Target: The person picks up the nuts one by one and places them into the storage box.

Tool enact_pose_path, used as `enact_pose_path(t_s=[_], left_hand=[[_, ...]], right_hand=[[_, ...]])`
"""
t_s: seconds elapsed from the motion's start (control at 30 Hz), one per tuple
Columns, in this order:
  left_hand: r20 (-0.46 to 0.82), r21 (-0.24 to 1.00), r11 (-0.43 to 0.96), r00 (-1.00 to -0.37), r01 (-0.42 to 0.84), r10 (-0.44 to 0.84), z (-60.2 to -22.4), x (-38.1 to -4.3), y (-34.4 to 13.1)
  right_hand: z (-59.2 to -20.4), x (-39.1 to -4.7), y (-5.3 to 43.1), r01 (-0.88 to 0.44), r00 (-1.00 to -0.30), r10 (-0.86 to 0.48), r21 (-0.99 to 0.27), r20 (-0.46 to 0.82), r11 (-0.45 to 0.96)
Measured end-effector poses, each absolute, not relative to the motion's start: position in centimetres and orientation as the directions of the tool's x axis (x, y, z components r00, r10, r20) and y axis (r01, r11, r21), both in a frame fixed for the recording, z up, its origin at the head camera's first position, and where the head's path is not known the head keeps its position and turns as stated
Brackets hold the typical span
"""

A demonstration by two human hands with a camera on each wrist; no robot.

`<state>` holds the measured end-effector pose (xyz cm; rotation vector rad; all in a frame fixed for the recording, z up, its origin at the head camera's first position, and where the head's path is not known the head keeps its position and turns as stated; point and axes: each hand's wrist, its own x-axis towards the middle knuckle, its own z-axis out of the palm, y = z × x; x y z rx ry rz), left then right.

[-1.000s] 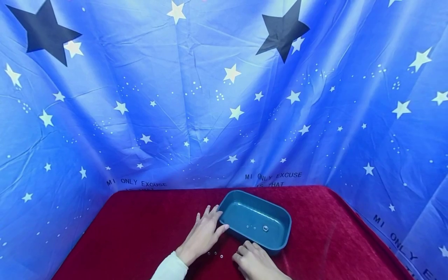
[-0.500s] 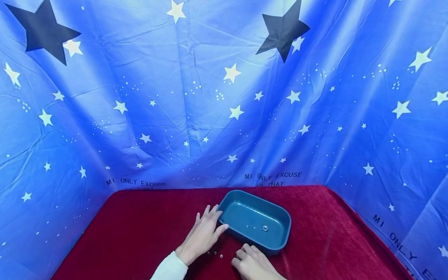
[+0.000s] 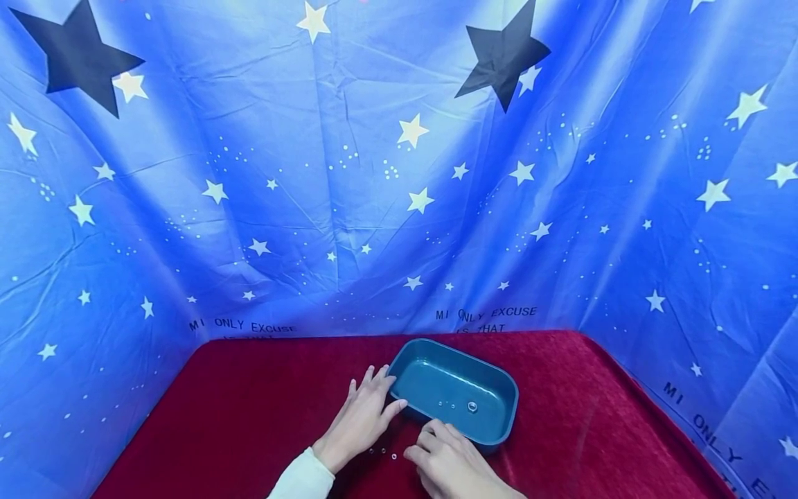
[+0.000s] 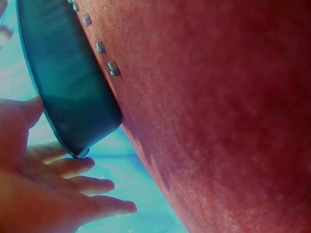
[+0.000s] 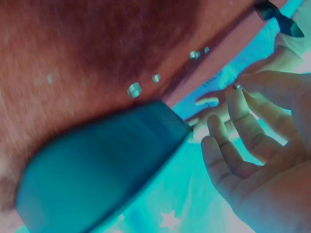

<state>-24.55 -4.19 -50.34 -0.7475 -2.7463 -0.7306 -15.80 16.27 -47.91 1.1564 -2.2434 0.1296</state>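
Observation:
A deep teal rectangular tray (image 3: 424,414) stands on the red cloth. My left hand (image 3: 360,416) rests at its left end, fingers spread and straight, thumb touching the rim; the left wrist view shows the same hand (image 4: 53,187) by the tray's wall. In front of the tray my right hand (image 3: 450,461) pinches a tiny metal nut (image 5: 237,87) between thumb and forefinger; the head view hides this nut. Small metal nuts lie on the cloth between my hands, among them one nut (image 3: 394,456). Inside the tray are a larger nut (image 3: 472,407) and smaller pieces.
The red velvet cloth (image 3: 262,402) covers the table. Blue star-printed curtains (image 3: 361,173) hang at the back and both sides. In the left wrist view, several nuts sit in a row along the tray's base, including a nut (image 4: 113,69).
Half a second ago a nut showed at my right fingertips; now that hand has shifted slightly forward, over the tray's near edge, with the nut pinched. My left hand and the tray stay put.

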Motion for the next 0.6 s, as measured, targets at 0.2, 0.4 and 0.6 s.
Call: enact_pose_path(t_s=[0.2,0.4,0.6], left_hand=[[0.322,0.408,0.745,-0.846,0.529,0.425,-50.5,-24.6,-4.3],[0.316,0.411,0.742,-0.846,0.53,0.429,-50.4,-24.6,-4.3],[0.3,0.413,0.749,-0.853,0.519,0.426,-50.4,-24.7,-4.2]], right_hand=[[-46.2,-16.6,17.0,-0.723,-0.512,-0.634,0.108,0.58,0.682],[-45.8,-18.7,18.6,-0.64,-0.595,-0.532,0.046,0.602,0.767],[-46.4,-20.8,20.3,-0.579,-0.662,-0.489,0.027,0.567,0.815]])
